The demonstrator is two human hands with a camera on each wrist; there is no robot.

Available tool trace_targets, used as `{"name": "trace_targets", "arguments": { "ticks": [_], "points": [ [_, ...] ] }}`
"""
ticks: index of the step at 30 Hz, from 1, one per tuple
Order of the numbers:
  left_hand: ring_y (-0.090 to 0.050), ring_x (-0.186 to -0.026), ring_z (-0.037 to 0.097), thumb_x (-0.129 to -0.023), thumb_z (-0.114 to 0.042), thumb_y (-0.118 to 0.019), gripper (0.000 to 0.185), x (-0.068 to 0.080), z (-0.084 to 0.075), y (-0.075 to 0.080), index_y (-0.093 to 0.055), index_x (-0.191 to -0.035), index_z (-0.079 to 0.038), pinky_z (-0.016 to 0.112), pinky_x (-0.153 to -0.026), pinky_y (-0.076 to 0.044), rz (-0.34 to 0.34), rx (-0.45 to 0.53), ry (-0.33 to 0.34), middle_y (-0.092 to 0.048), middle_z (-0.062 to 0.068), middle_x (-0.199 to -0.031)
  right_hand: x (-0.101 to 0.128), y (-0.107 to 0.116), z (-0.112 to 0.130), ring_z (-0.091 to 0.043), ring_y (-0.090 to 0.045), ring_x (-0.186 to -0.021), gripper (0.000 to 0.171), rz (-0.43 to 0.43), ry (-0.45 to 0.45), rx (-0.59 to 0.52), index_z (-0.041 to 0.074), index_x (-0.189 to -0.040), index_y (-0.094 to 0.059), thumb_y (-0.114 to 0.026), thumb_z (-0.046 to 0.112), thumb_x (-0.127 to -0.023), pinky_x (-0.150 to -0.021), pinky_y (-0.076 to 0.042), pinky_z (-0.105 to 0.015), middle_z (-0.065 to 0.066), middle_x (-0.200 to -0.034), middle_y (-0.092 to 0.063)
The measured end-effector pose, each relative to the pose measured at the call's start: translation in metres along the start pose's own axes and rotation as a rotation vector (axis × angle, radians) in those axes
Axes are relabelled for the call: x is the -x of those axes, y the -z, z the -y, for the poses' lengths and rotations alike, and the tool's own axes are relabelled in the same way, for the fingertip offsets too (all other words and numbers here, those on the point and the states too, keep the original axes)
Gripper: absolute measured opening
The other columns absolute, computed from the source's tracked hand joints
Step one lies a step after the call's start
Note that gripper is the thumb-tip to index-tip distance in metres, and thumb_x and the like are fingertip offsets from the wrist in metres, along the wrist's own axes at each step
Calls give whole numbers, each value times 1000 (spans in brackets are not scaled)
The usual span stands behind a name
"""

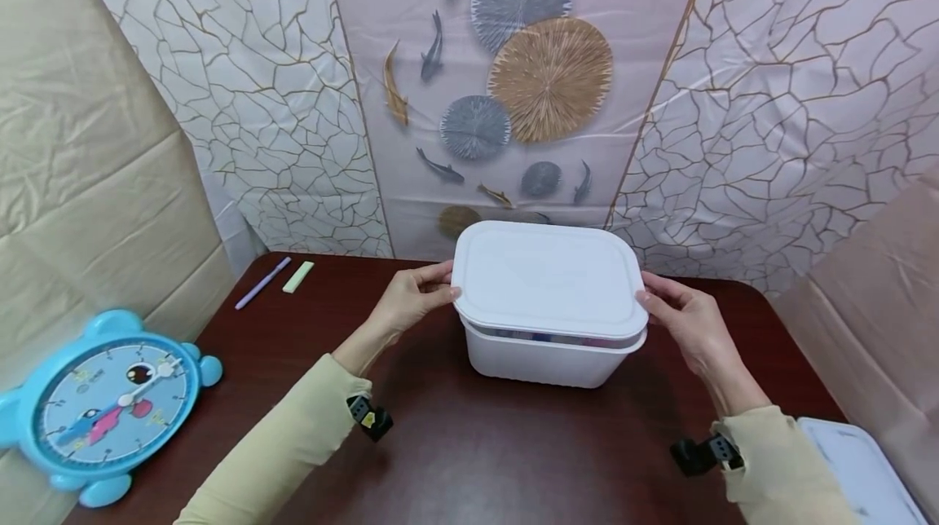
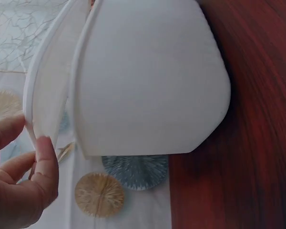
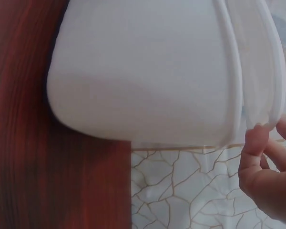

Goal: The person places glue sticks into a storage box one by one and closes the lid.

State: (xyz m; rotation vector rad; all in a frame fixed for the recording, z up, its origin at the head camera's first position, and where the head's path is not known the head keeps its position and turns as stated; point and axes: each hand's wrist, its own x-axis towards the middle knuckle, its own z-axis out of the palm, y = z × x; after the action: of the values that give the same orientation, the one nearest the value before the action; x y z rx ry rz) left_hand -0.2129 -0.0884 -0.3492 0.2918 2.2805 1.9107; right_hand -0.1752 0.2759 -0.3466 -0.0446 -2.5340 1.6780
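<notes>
Both hands pinch the white lid [image 1: 548, 276] by its short edges, left hand [image 1: 412, 297] and right hand [image 1: 678, 313], holding it level just above the tub [image 1: 543, 358] (mid-counter [image 1: 469, 443]).

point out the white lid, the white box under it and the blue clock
white plastic lid [image 1: 546, 276], head view, middle of its top
white plastic box [image 1: 539, 362], head view, front wall
blue animal-shaped clock [image 1: 110, 407], head view, dial

- A staged home-like corner: draped backdrop [image 1: 279, 101] printed with cracked-stone lines and fish, beyond both hands.
- Dark wooden table [image 1: 469, 452] beneath them.
- Blue toy clock [image 1: 106, 407], pen [image 1: 262, 283], left of the left hand [image 1: 411, 301].
</notes>
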Motion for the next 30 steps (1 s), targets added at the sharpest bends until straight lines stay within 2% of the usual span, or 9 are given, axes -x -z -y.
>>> {"name": "trace_targets", "arguments": {
  "ticks": [5, 7, 11, 15, 18, 20, 25, 30],
  "points": [
    [-61, -100, 22, -84, -9, -70, 51, -2, 5, -6, -54, -132, -5, 20, -75, -51, 10, -110, -13, -62, 15, -120, 1, 1, -5, 9, -58, -78, 52, -13, -18, 57, -3, -136, -45, -59, 23, -94, -70, -53, -14, -6, -113, -59],
    [-60, -100, 23, -84, -10, -70, 50, -4, 7, -7, -55, -131, -6, 19, -72, -50, 13, -141, -28, -61, 14, -122, 2, 1, -6, 9, -57, -78, 51, -13, -19, 56, -4, -136, -45, -59, 21, -94, -69, -52, -14, -2, -109, -60],
    [-60, -95, 22, -83, -11, -71, 49, -6, 11, -9, -56, -130, -6, 20, -69, -49, 17, -184, -35, -60, 13, -124, 2, 1, -9, 9, -57, -77, 51, -7, -26, 35, -6, -135, -45, -58, 20, -94, -69, -52, -13, 13, -95, -59],
    [-62, -95, 21, -84, -11, -70, 50, -5, 13, -10, -55, -132, -6, 30, -77, -54, 37, -172, 10, -61, 14, -124, 2, 0, -12, 8, -57, -76, 52, 4, -49, 21, -7, -136, -44, -58, 20, -94, -68, -52, -13, 15, -95, -58],
    [-64, -98, 22, -85, -10, -68, 52, -5, 15, -11, -52, -134, -7, 37, -84, -54, 54, -125, 55, -61, 15, -125, 1, 0, -14, 8, -58, -76, 53, 16, -72, 17, -7, -136, -43, -58, 21, -94, -69, -51, -13, 10, -101, -60],
    [-64, -100, 22, -86, -10, -68, 52, -6, 16, -11, -51, -135, -7, 36, -85, -54, 60, -99, 78, -60, 16, -126, 2, 0, -16, 8, -58, -77, 53, 25, -84, 17, -6, -137, -42, -58, 22, -94, -69, -51, -13, 5, -107, -60],
    [-64, -102, 22, -86, -9, -67, 52, -6, 19, -11, -50, -135, -4, 36, -86, -53, 63, -73, 101, -58, 17, -129, 5, -2, -17, 9, -56, -79, 55, 42, -100, 36, -5, -138, -42, -57, 26, -95, -71, -51, -13, -17, -125, -55],
    [-61, -104, 21, -86, -8, -68, 52, -5, 21, -12, -50, -135, -2, 36, -88, -53, 60, -51, 112, -58, 19, -126, 5, -3, -19, 9, -55, -80, 56, 54, -120, 30, -5, -139, -41, -56, 28, -95, -73, -50, -13, -26, -133, -46]
  ]
}}
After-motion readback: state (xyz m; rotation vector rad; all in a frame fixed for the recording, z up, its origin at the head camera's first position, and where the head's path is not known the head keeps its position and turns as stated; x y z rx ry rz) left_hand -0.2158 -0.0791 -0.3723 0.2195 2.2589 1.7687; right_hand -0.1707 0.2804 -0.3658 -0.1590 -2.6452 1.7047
